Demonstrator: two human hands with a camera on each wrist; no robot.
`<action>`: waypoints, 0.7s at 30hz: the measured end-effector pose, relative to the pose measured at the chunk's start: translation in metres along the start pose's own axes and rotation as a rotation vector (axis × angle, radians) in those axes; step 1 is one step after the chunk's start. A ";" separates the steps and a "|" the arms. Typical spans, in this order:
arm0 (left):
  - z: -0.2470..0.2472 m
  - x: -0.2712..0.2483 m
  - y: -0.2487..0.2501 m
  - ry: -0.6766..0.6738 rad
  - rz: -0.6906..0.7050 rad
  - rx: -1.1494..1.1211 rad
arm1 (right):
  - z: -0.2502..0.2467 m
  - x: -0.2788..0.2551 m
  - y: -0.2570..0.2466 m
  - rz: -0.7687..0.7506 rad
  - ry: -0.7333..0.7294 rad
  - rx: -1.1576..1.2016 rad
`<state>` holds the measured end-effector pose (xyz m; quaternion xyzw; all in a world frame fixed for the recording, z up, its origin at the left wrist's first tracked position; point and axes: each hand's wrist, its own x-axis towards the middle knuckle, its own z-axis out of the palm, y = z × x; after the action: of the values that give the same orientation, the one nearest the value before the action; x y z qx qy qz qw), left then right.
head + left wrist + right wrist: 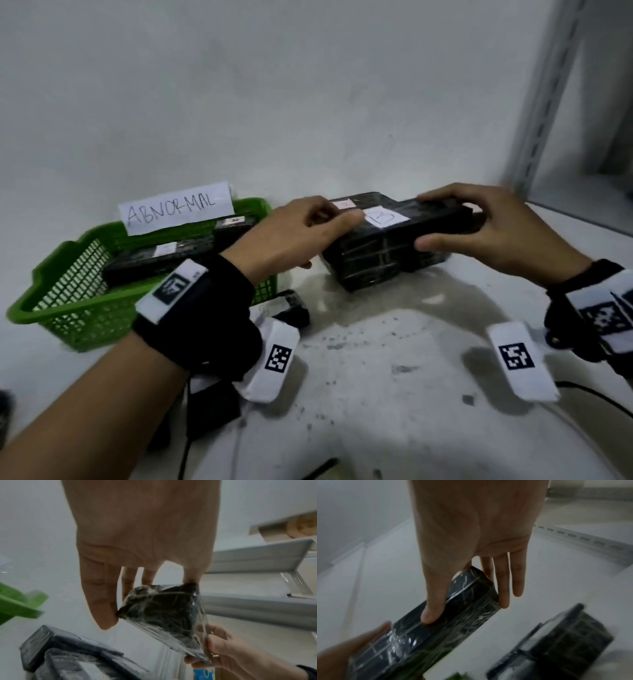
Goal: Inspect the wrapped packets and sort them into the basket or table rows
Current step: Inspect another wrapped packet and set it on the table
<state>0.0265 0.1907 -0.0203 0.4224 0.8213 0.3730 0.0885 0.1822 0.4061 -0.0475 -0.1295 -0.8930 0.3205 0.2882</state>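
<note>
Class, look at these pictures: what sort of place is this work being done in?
Probably a storeroom or workshop sorting bench: a green basket with an ABNORMAL sign, numbered wrapped packets, and a slotted metal shelf post.

My left hand (301,233) grips one end of the packet (394,240), thumb under, fingers curled over the top. My right hand (493,233) pinches the other end, thumb on the near side. Both forearms reach forward, black wrist straps (205,315) on.
</note>
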 end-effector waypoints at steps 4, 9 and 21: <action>0.021 0.010 0.007 -0.139 0.055 0.253 | 0.000 -0.006 0.024 0.103 -0.069 -0.101; 0.052 0.027 0.002 -0.384 -0.016 0.496 | 0.011 0.002 0.043 0.270 -0.361 -0.273; 0.074 0.037 -0.005 -0.391 -0.022 0.685 | 0.026 0.019 0.047 0.345 -0.469 -0.464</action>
<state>0.0347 0.2569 -0.0699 0.4815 0.8705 -0.0108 0.1012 0.1539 0.4366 -0.0857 -0.2630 -0.9487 0.1743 -0.0195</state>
